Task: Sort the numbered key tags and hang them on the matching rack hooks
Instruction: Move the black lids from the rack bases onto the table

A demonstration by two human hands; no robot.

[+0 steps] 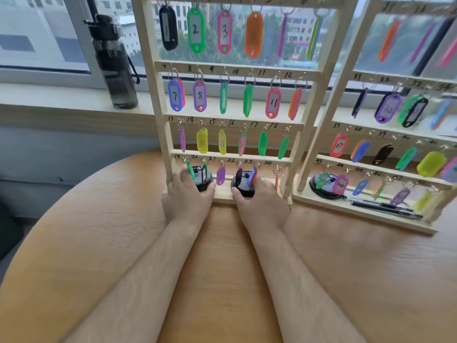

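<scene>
Left grip point(188, 198) is clamped round a black lid point(209, 179) on the rack point(158, 95) base. Right grip point(261, 203) is clamped round a second lid point(243, 189). Tags point(196, 29) hang above.

- We log the left rack point(158, 100) and right rack point(314, 154), both wooden, side by side at the far edge of a round worktop point(99, 219).
- Coloured tags point(196, 29) hang under hand-numbered hooks.
- Left hand point(188, 196) grips the left disc point(204, 179), black, on the left rack's base.
- Right hand point(259, 201) grips the centre disc point(243, 186).
- Dark bottle point(113, 60) on the sill point(49, 100).
- Pens point(383, 209) on the right rack's base.
</scene>
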